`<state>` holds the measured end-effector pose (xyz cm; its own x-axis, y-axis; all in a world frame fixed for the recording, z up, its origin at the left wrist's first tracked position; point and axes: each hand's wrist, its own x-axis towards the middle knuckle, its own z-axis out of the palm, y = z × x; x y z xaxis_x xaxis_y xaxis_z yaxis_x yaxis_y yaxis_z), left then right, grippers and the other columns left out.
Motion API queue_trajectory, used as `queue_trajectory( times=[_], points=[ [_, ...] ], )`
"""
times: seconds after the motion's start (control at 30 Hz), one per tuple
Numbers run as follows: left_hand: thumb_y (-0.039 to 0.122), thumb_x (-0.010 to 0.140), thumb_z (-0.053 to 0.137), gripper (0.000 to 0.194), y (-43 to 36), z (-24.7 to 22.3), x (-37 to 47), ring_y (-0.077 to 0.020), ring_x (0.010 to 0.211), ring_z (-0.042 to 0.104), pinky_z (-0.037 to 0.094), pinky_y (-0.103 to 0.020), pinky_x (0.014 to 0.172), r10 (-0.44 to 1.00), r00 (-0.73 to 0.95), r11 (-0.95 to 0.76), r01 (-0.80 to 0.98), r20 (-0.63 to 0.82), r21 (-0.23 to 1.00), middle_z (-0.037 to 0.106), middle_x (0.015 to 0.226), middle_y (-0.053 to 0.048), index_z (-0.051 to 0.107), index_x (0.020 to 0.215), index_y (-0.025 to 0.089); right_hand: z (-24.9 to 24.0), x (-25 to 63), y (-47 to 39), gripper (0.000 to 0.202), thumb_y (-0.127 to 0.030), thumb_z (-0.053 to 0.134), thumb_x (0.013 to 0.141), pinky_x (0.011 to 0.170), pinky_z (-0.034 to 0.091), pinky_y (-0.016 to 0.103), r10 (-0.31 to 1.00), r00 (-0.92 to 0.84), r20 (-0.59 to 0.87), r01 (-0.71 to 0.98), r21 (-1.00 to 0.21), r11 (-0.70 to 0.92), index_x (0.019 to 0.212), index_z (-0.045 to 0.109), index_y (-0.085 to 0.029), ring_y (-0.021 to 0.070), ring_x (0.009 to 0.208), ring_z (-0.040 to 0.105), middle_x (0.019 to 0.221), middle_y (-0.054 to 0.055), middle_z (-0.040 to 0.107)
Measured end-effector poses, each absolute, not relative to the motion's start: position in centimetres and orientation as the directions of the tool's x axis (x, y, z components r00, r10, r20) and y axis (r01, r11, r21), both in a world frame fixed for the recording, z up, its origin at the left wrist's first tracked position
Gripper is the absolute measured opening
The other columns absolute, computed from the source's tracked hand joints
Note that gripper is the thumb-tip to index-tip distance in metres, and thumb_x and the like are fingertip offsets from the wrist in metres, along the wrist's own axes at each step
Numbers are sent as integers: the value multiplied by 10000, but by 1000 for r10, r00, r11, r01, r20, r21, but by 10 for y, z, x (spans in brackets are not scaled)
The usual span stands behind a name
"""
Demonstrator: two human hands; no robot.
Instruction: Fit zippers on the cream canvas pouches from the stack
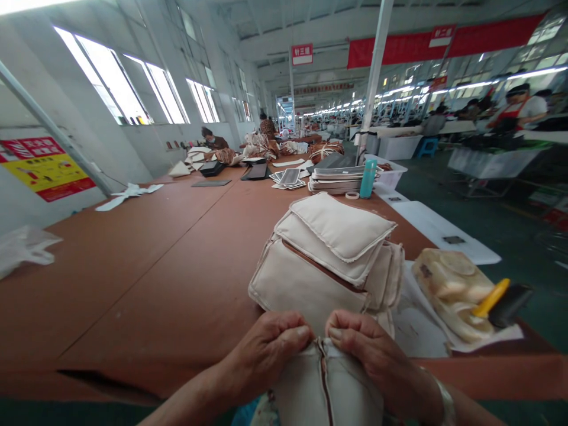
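Both hands pinch the top edge of a cream fabric panel [297,384] with a brown-edged slit running down its middle. My left hand [279,340] is closed on the edge just left of the slit, and my right hand [361,343] grips it just to the right. The panel hangs down in front of the table edge, its lower part out of view. Right beyond the hands, a stack of cream padded pieces [310,266] with rough stitched edges lies on the table. Whether the held panel touches the stack I cannot tell.
On the right sits a stained plastic container [448,284] with a yellow-handled brush [490,299]. A teal bottle [368,178], a tape roll [352,195] and stacked panels [339,179] stand behind the pile. A plastic bag [26,248] lies far left on the brown table [146,260].
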<state>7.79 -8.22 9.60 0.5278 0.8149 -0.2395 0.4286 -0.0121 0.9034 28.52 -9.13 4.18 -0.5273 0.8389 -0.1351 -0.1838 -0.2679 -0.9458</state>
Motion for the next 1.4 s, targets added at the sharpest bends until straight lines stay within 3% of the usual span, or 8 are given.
queue_trajectory(
  times=[0.2, 0.43, 0.57, 0.73, 0.87, 1.1, 1.23, 1.4],
  points=[
    [375, 740, 657, 290, -81, 91, 84, -91, 572, 313, 238, -214, 497, 763, 516, 194, 391, -389, 900, 430, 643, 28, 604, 825, 103, 36, 286, -92, 275, -394, 543, 924, 512, 239, 201, 834, -534, -137, -186, -944, -274, 783, 471, -170, 97, 600, 264, 668, -46, 344],
    [290, 690, 603, 213, -78, 86, 92, -83, 531, 327, 259, -212, 488, 785, 451, 255, 388, -424, 886, 454, 594, 27, 638, 765, 94, 39, 286, -91, 325, -459, 539, 912, 548, 272, 212, 852, -522, -50, -156, -976, -153, 781, 462, -171, 104, 630, 295, 683, -44, 345],
    [278, 682, 590, 201, -78, 84, 94, -85, 540, 341, 271, -195, 480, 800, 446, 217, 410, -402, 886, 466, 599, 26, 642, 747, 94, 44, 284, -90, 293, -386, 678, 798, 546, 272, 218, 863, -505, -33, -16, -999, -47, 786, 491, -160, 105, 635, 332, 674, -49, 402],
    [349, 737, 587, 239, -79, 82, 96, -82, 527, 289, 222, -200, 461, 808, 429, 214, 426, -405, 879, 400, 575, 42, 605, 733, 111, 39, 283, -90, 158, -261, 544, 842, 543, 277, 229, 888, -451, -89, 30, -996, -84, 736, 533, -145, 104, 602, 344, 639, -38, 441],
    [328, 725, 576, 226, -77, 87, 100, -87, 541, 281, 216, -208, 473, 804, 422, 217, 448, -419, 867, 376, 561, 43, 609, 712, 104, 34, 281, -91, 161, -272, 548, 839, 548, 295, 234, 906, -413, -92, 23, -996, -91, 739, 547, -146, 111, 604, 365, 637, -32, 465],
    [218, 747, 457, 151, -81, 86, 106, -93, 556, 281, 211, -210, 459, 830, 400, 50, 639, -387, 767, 328, 580, 49, 548, 655, 138, 32, 279, -95, 106, -219, 540, 826, 534, 302, 231, 936, -347, -51, 113, -994, -12, 759, 572, -144, 113, 598, 384, 628, -37, 457],
    [200, 767, 420, 157, -83, 85, 101, -90, 552, 275, 208, -205, 456, 797, 457, 29, 625, -395, 780, 316, 586, 52, 518, 656, 150, 27, 280, -98, 99, -162, 510, 831, 577, 345, 236, 937, -347, 33, 112, -991, 77, 778, 593, -153, 123, 628, 431, 657, -27, 486],
    [201, 770, 474, 195, -86, 83, 87, -92, 543, 323, 270, -192, 479, 766, 498, 140, 488, -407, 861, 401, 594, 38, 650, 786, 119, 23, 288, -107, 142, -150, 460, 882, 635, 404, 253, 876, -398, 272, 48, -948, 316, 867, 599, -179, 149, 676, 510, 734, 4, 546]
  ],
)
